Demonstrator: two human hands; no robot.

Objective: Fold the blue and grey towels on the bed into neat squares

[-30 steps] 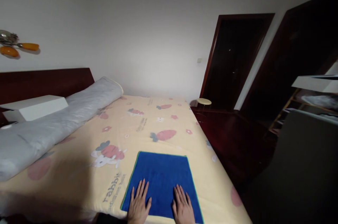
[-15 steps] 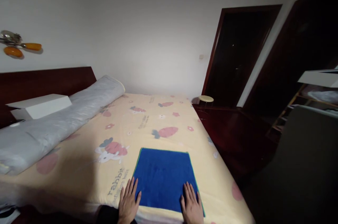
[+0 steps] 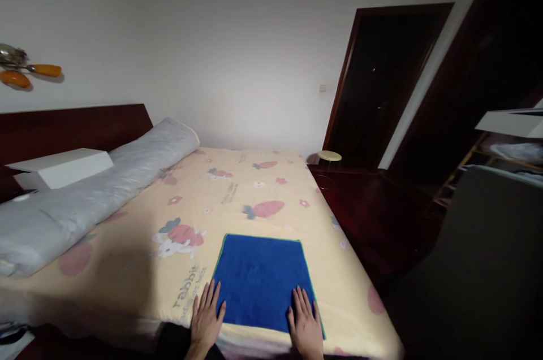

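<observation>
A blue cloth [image 3: 258, 278] with a green edge lies flat at the near side of the bed [image 3: 229, 218], whose yellow sheet bears rabbits and carrots. My left hand [image 3: 206, 315] rests palm down over the cloth's near left edge, fingers stretched out, partly on the sheet. Over on the near right corner of the cloth, my right hand [image 3: 305, 319] lies palm down with its fingers extended. Neither hand grips anything. The parts of the cloth's edge beneath my hands are hidden.
A long grey roll [image 3: 123, 182] lies along the dark headboard [image 3: 76, 125], with a white box [image 3: 72, 170] beside it. A round stool [image 3: 330, 155] stands near the far door [image 3: 386, 89]. To the right are a dark grey panel [image 3: 483, 258] and a shelf rack [image 3: 477, 148].
My hands have moved apart, the left toward the left edge of the cloth and the right toward its right edge. The cloth stays spread out. The camera view has shifted slightly.
</observation>
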